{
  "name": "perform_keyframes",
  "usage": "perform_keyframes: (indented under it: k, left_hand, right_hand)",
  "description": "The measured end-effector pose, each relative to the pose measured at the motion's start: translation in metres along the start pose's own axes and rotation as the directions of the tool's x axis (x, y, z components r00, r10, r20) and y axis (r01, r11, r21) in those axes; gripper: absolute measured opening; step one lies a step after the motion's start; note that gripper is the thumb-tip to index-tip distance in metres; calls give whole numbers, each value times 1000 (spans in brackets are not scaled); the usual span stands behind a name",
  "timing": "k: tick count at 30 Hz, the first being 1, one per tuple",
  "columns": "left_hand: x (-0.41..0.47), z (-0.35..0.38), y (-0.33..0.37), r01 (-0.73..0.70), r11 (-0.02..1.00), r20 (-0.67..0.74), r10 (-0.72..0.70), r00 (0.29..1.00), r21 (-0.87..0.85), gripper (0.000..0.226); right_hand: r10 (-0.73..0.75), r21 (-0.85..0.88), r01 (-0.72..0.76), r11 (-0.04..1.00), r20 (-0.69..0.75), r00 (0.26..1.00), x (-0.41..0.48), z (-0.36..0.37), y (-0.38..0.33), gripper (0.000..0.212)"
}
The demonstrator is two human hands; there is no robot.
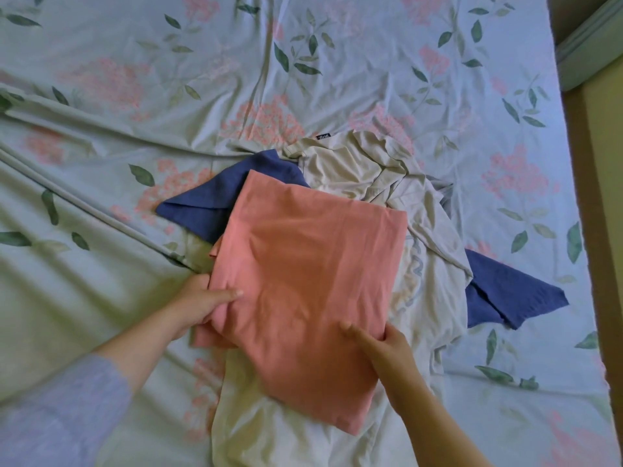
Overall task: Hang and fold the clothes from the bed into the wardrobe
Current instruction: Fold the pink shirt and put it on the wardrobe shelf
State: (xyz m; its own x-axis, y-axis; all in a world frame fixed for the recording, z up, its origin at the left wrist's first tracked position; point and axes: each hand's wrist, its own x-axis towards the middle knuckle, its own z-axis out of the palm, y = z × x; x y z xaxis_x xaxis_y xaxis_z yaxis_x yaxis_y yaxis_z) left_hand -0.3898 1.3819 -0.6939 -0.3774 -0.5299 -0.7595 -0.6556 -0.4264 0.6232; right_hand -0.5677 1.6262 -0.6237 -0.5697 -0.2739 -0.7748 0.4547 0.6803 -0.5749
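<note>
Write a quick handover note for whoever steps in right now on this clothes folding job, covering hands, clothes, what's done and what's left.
Left hand: grips the left edge of the folded pink garment.
Right hand: holds its near right edge, thumb on top.
The pink garment lies on top of a crumpled beige shirt and a blue garment, all on the floral bed sheet.
Done: pink garment looks folded.
Left: put it away, then handle the beige and blue pieces. Wardrobe not in view.

Pink garment point(303, 281): soft matt knit cloth, smooth, folded flat. Beige shirt point(354, 166): thin matt cloth, heavily creased. Blue garment point(505, 291): matt knit, slightly coarser. Bed sheet point(135, 79): printed floral cloth, faint sheen, wrinkled.
</note>
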Motion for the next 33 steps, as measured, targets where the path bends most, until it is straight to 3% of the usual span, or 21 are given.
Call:
perform_keyframes:
  k: [4,7,10,13,16,20,23,27,30,33]
  left_hand:
    - [-6,3,5,-161,983,-188,142,972,-89,14]
    - [-14,-4,13,-256,966,-258,241,936,-25,14]
    - [-29,-12,27,-351,936,-298,331,895,-13,31]
    - [-50,-17,48,-489,872,-306,459,834,-24,15]
    - [-74,-23,68,-628,777,-328,586,741,-32,25]
    - [-112,-34,84,-684,719,-356,612,706,-122,37]
    - [-149,-38,82,-728,675,-390,642,660,-119,25]
    - [-199,-38,55,-734,674,-430,640,637,-85,34]
    - [-223,-29,18,-662,746,-422,577,699,-76,28]
    - [-210,-13,-10,-550,835,-324,518,791,-8,43]
  right_hand:
    - [-73,68,76,995,-41,996,-8,-10,0,28]
    - [-225,106,241,965,-148,963,-20,-12,-13,27]
    - [-382,63,408,911,-244,891,-33,-11,-28,20]
    - [-509,-5,535,845,-315,801,-46,-14,-42,9]
    - [-624,-78,644,761,-355,696,-58,-25,-47,32]
    - [-719,-70,741,668,-315,619,-94,-33,-54,32]
    - [-692,0,732,681,-327,644,-123,-37,-50,19]
    - [-718,-30,748,663,-311,623,-155,-48,-20,48]
    - [-675,-48,686,726,-236,699,-169,-58,7,54]
    - [-575,-94,572,815,-257,776,-154,-63,29,55]
